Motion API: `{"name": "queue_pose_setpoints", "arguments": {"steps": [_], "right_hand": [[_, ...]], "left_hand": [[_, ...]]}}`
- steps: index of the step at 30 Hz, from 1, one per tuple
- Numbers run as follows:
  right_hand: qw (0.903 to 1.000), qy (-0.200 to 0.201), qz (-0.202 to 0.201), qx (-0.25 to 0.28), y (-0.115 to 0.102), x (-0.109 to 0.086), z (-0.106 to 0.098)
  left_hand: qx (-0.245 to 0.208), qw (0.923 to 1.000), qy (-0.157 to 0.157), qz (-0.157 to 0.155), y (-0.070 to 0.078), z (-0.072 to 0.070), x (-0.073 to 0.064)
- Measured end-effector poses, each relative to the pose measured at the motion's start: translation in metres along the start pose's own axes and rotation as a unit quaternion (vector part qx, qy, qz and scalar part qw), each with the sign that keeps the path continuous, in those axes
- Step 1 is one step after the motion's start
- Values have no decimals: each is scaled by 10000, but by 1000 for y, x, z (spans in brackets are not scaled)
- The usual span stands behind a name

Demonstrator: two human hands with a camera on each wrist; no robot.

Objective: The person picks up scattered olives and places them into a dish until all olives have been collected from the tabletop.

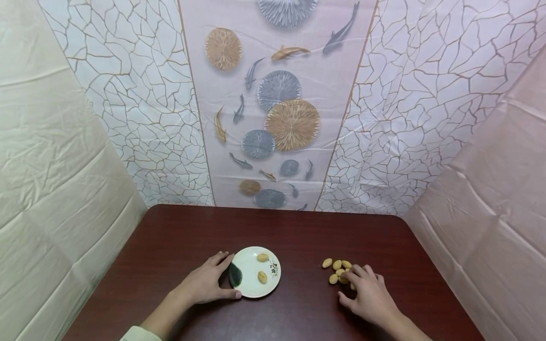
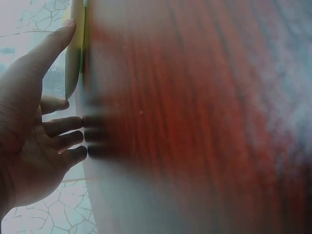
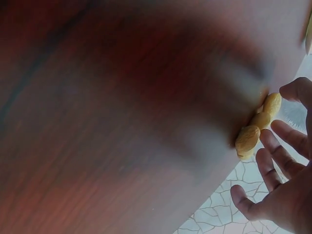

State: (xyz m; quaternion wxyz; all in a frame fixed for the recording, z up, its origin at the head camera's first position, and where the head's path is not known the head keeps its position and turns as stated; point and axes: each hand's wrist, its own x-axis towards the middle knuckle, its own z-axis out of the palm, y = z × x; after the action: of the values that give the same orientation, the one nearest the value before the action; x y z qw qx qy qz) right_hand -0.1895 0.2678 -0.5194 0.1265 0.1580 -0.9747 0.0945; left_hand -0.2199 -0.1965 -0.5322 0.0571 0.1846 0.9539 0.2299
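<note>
- Poised with the right hand (image 1: 370, 293) at a loose pile of yellow oval pieces (image 1: 340, 272), fingers parted and loosely bent, in an unclosed grip
- Clustered on the worktop (image 1: 298, 246) at ten o'clock from the right palm, partly covered by its fingertips, and at three o'clock from the plate (image 1: 251, 271)
- Spanning the plate's rim at nine o'clock with thumb and forefinger of the left hand (image 1: 209, 279), touching it in a wide, unclosed grip
- Dotted across the plate with two more pieces (image 1: 262, 257), at one and four o'clock from its middle
- Seen side-on from the right wrist, close by the middle fingertip, hard to tell whether touching
- Seen from the head with a dark green patch (image 1: 235, 274) on the plate; from the left wrist, nearly edge-on
- Pointing nine to three in the upper piece on the plate, eleven to five in the lower, eight to two in the pile's leftmost
</note>
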Motion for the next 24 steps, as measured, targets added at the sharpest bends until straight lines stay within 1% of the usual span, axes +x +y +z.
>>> {"name": "queue_pose_setpoints", "arguments": {"steps": [5,11,16,21,24], "right_hand": [[10000,-15,12,37,5,-4,0],[9998,-177,9,63,10,-8,0],[9998,-191,-81,73,12,-10,0],[9993,-351,-39,101,12,-10,0],[9993,-359,-18,108,12,-11,-1]], "left_hand": [[-13,10000,-28,33,-1,0,1],[-19,10000,-75,28,-1,-1,1],[-25,9999,-130,-4,0,-2,1],[13,9999,-137,-10,2,-2,1],[62,9999,-127,-13,2,-2,1]]}}
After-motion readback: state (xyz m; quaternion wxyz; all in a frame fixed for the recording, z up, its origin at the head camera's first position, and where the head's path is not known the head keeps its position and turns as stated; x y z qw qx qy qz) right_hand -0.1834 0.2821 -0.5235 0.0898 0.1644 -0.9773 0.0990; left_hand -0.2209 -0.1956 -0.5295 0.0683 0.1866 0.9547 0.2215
